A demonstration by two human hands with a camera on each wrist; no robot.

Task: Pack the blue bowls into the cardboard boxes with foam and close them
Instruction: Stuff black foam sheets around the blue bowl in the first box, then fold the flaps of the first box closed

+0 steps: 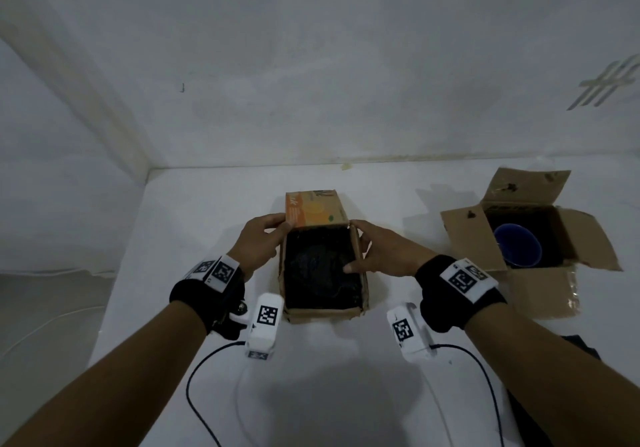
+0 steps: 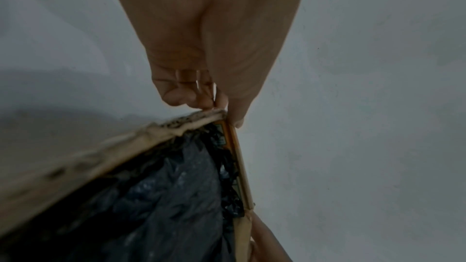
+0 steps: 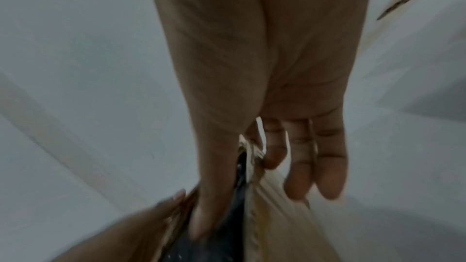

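My left hand (image 1: 262, 238) pinches the far left corner of the orange lid flap (image 1: 313, 208), thumb on one face and fingertips on the other, and the left wrist view shows that pinch sitting right at the corner where the flap meets the box wall. My right hand (image 1: 377, 251) clasps the right wall of the small cardboard box (image 1: 323, 315), thumb inside resting on the black foam (image 1: 320, 268) and fingers down the outside. This box stands near the middle of the desk (image 1: 207, 225); whether a bowl lies under the foam I cannot tell. I judge the step to be folding the lid down, so I should keep the right grip steady as an anchor, draw my thumb out before the flap arrives, and lower the flap evenly so the foam does not catch its edge. Toward the desk's right edge the larger open box (image 1: 530, 225) holds a blue bowl (image 1: 517, 249) on dark foam, flaps spread, not yet closed.
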